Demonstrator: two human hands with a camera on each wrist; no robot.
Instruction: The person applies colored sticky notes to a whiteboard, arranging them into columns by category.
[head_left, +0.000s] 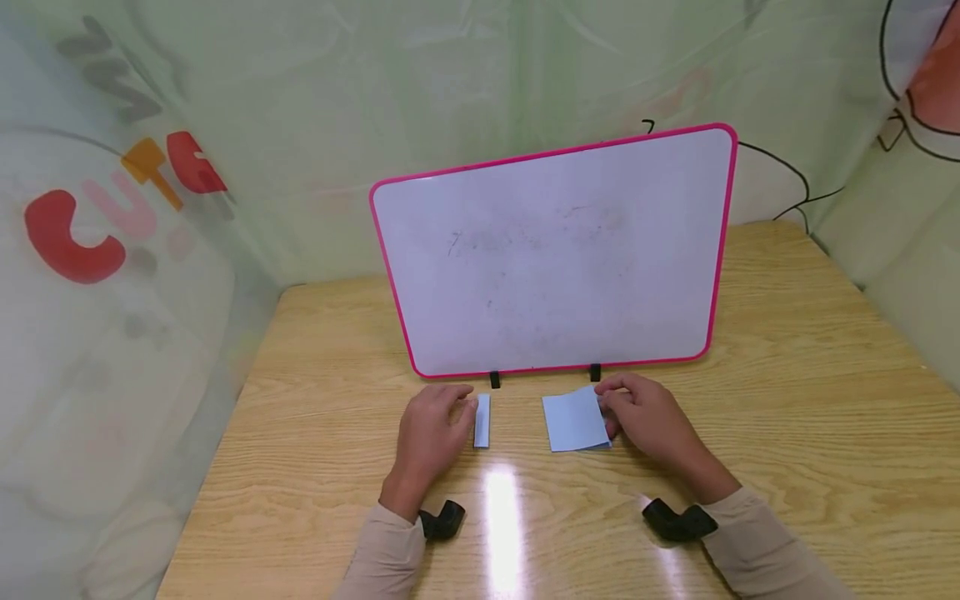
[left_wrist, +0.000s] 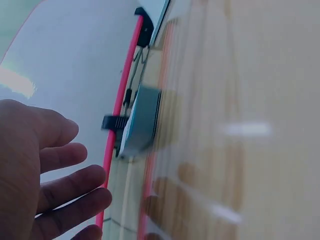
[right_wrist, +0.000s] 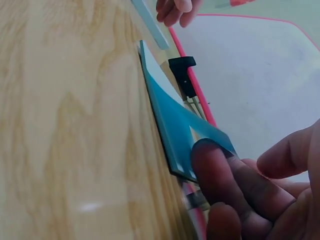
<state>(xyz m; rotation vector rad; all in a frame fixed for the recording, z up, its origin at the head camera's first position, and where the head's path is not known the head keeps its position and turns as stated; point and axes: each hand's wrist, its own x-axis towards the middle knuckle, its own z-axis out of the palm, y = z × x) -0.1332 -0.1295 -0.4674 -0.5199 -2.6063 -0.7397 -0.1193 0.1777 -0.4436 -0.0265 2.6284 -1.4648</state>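
Observation:
A light blue square of paper (head_left: pixel 575 422) lies in front of the whiteboard, with its right side slightly lifted and bowed. My right hand (head_left: pixel 651 421) holds it by the right edge; in the right wrist view one finger (right_wrist: pixel 212 167) overlaps the blue sheet (right_wrist: pixel 172 117). Left of the square is a narrow light blue strip (head_left: pixel 482 422), which shows some thickness in the left wrist view. My left hand (head_left: pixel 433 433) is just beside the strip, its fingers loosely bent. In the left wrist view those fingers (left_wrist: pixel 75 187) stand apart from the strip (left_wrist: pixel 140 122).
A whiteboard (head_left: pixel 555 258) with a pink frame leans at the back, on small black feet (head_left: pixel 596 372). The wooden table (head_left: pixel 315 467) reflects a bright light near its front. Printed sheeting (head_left: pixel 315 100) hangs around the table, and each wrist wears a black device (head_left: pixel 678 521).

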